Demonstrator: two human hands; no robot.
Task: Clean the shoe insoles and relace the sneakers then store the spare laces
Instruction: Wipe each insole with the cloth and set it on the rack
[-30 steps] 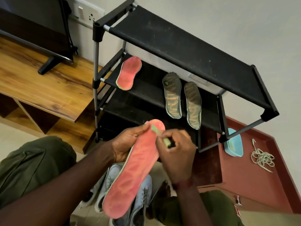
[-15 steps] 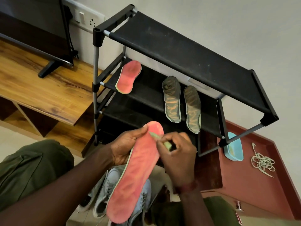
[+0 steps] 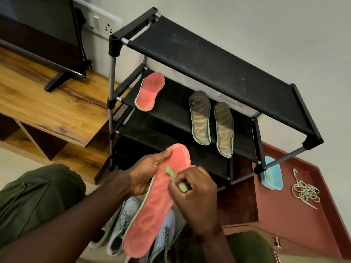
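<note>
My left hand (image 3: 146,171) grips a long pink insole (image 3: 155,204) by its left edge near the toe end, holding it tilted over my lap. My right hand (image 3: 195,196) holds a small green brush (image 3: 171,174) with its head pressed on the upper part of the insole. Below the insole, pale grey sneakers (image 3: 125,221) stand on the floor between my knees. A second pink insole (image 3: 150,92) and two dark worn insoles (image 3: 200,118) lie on the second shelf of the black shoe rack (image 3: 218,61). A tangle of pale spare laces (image 3: 305,192) lies on the red cabinet top.
A light blue dish (image 3: 271,173) sits on the red cabinet top (image 3: 284,215) by the rack's right foot. A wooden TV unit (image 3: 47,111) with a television (image 3: 38,35) stands to the left, and a wall socket (image 3: 100,22) behind it.
The brush head has slid down the insole from the toe tip toward the middle. The view has shifted slightly; the insole stays in my left hand.
</note>
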